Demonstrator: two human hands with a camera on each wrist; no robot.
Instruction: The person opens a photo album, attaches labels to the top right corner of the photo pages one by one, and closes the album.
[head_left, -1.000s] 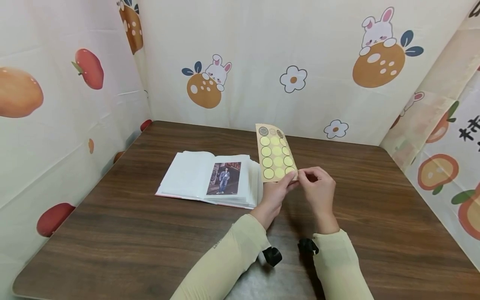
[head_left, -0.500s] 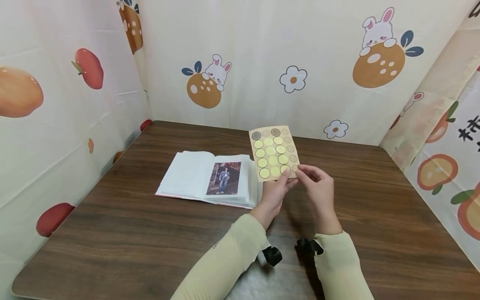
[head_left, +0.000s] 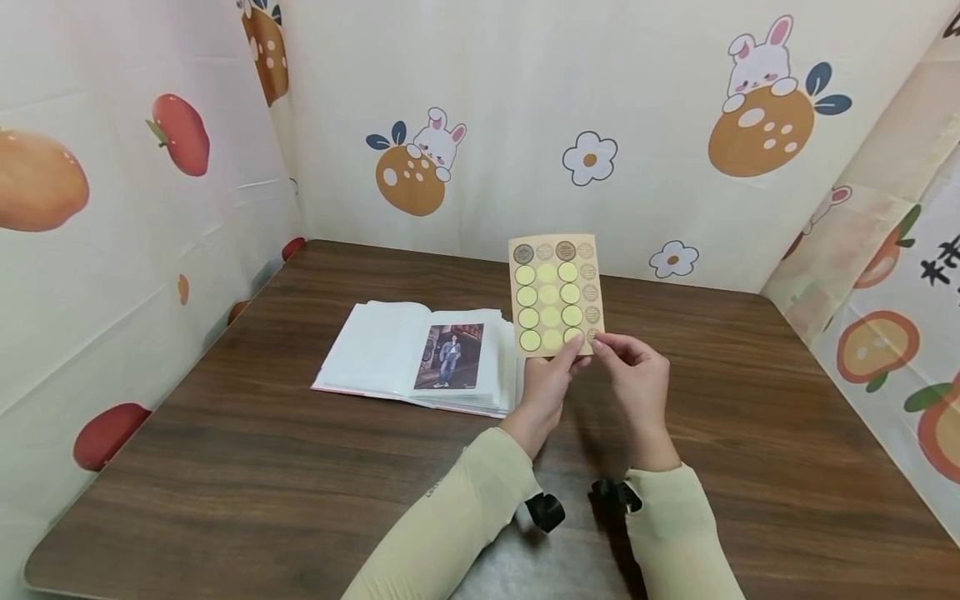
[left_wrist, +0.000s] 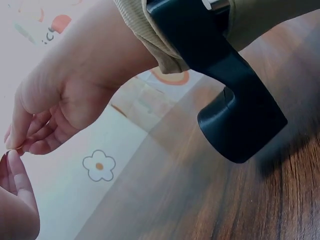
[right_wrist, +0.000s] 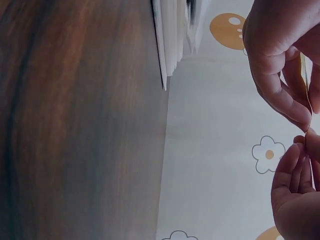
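In the head view a sticker sheet (head_left: 549, 296) is held up nearly upright, tan with rows of yellow round labels and two grey-brown ones at the top. My left hand (head_left: 546, 392) grips its bottom edge, thumb in front and fingers behind. At the lower right corner my right hand (head_left: 639, 379) pinches the sheet between thumb and index finger. The left wrist view has the right hand (left_wrist: 70, 85) meeting the fingertips of the left hand (left_wrist: 17, 200). Edge-on, the sheet (right_wrist: 306, 87) appears as a thin line in the right wrist view.
An open photo album (head_left: 375, 350) lies left of the hands, showing a photo (head_left: 448, 357) of a standing person on its right page. The brown wooden table (head_left: 262, 483) meets a printed curtain (head_left: 510, 125) at the back. Each wrist wears a black camera mount (head_left: 545, 512).
The sheet's right side, bent back a second ago, now lies flat and shows its right column. It has turned from a leftward tilt to nearly straight. Both hands stay in nearly the same place.
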